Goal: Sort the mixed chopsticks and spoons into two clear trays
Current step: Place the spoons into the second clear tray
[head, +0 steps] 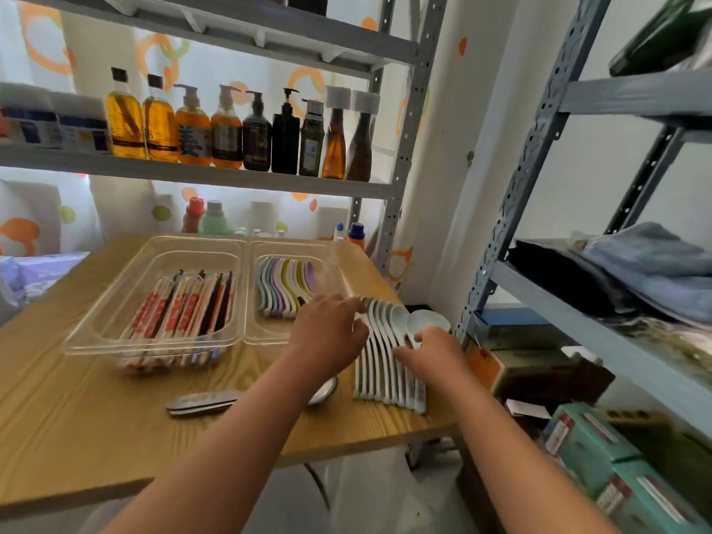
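Gripping fingers of the left hand [332,333] and right hand [428,356] curl round the white spoons [385,373], bunched on the table [96,402] just beside the spoon tray [293,244]. Spoon-sorting is underway; next, I judge, they must lift the bunch together into that tray.

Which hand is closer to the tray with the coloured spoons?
Left. The left hand is over the spoon tray's near right corner. The right hand is further right, at the row of white spoons beside the tray.
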Action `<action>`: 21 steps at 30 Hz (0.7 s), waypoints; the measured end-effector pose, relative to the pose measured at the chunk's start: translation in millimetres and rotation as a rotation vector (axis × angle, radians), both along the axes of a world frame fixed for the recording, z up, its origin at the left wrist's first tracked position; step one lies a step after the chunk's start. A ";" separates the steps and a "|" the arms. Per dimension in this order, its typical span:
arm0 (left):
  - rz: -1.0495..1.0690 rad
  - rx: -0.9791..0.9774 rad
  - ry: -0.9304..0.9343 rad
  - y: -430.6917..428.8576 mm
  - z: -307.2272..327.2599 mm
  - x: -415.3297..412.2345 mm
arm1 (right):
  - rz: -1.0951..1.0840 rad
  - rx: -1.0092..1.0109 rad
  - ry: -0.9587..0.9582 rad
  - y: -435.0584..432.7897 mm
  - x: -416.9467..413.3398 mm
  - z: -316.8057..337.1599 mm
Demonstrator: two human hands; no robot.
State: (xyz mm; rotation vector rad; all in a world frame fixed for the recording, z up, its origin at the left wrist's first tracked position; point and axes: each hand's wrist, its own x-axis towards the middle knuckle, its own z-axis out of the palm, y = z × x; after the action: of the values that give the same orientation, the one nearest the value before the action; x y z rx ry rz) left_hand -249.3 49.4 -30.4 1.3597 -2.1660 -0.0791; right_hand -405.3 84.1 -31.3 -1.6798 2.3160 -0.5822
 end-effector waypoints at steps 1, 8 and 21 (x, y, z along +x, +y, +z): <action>-0.001 0.015 0.009 1.4 -2.4 -0.1 | 0.001 0.005 0.003 -0.9 -0.2 -3.6; 0.019 0.029 0.059 5.6 -11.2 1.7 | -0.037 -0.018 0.028 -8.7 -5.0 -16.0; 0.006 0.092 0.094 6.9 -9.5 1.7 | -0.107 -0.048 0.028 -26.7 -8.2 -24.3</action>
State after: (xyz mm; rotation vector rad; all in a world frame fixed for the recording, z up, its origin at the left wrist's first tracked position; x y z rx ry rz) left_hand -247.7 56.3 -39.9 1.3850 -2.1022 -0.2386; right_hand -413.6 57.5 -55.6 -1.6017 2.4428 -0.6440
